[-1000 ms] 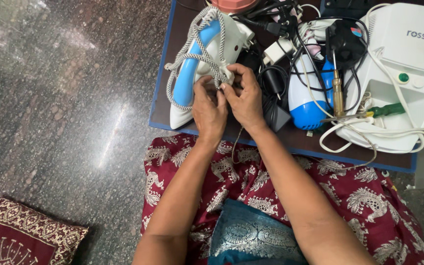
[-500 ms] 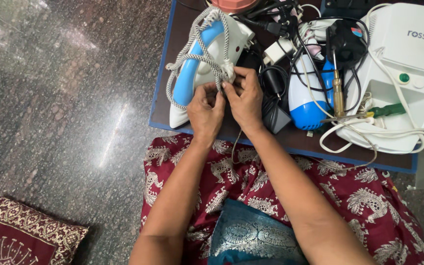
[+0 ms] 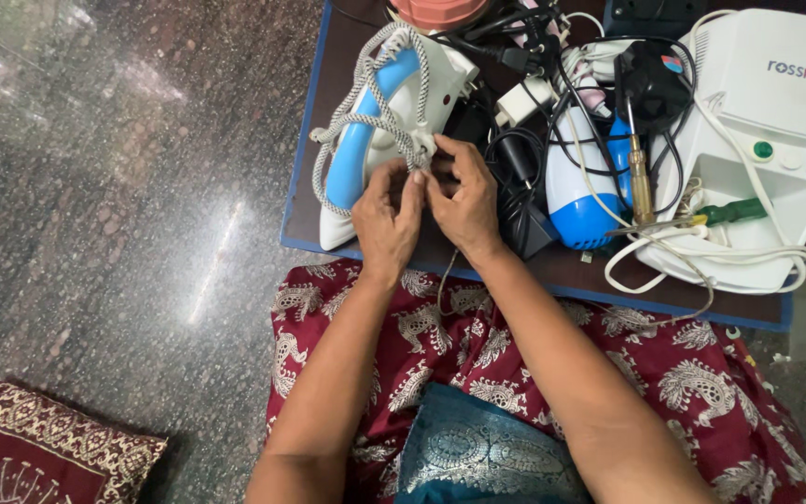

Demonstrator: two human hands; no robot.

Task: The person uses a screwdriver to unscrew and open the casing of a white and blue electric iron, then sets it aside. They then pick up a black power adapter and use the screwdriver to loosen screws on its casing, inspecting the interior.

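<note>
Item: clothes iron (image 3: 375, 140), white body with a blue handle, lying on the bench (image 3: 305, 168) just ahead of my fingers. Its long axis runs from the pointed nose, down and to the left of my left hand (image 3: 386, 219), up and away to the blunt heel at the far right. A braided cord (image 3: 366, 121), white flecked with grey, is wound in loops around body and handle; the weave looks coarse and pliant against the smooth hard plastic.

Fingers: both sets pinched together on the cord where it crosses the near side of the iron. My left hand comes at it from below, my right hand (image 3: 464, 196) from the right, fingertips touching each other. Both hands are equally near; whether they grip a loose end or a knot I cannot tell, as the thumbs cover it.

To the right of my right hand: a tangle of black leads and adapters (image 3: 515, 177), glossy and stiff; beyond it a second rounded blue and white appliance (image 3: 576, 187); a screwdriver (image 3: 641, 173) with an amber handle; farthest right, a boxy white machine (image 3: 776, 121) with a green button and coiled white tubing (image 3: 701, 252).

Below my wrists: maroon patterned cloth (image 3: 664, 373) over my lap. Far left of my fingers: polished dark stone floor (image 3: 123, 187) and an embroidered cushion (image 3: 39, 448).
</note>
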